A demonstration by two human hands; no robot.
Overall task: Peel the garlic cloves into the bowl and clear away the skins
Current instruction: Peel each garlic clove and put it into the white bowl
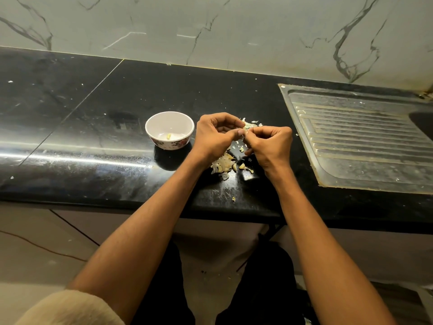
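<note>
A small white bowl [169,130] with a flowered outside stands on the black counter [98,127] and holds one peeled garlic clove [168,136]. Just right of the bowl, my left hand [215,137] and my right hand [269,146] meet above the counter. Both pinch a garlic clove [245,132] between their fingertips; the clove is mostly hidden by the fingers. Under and between my hands lies a pile of garlic cloves and papery skins [225,165]. More skins [251,124] lie just behind my hands.
A steel sink drainboard [360,141] is set into the counter at the right. A marble-patterned wall [210,29] rises behind the counter. Loose skin flakes [233,199] lie near the counter's front edge and on the floor below.
</note>
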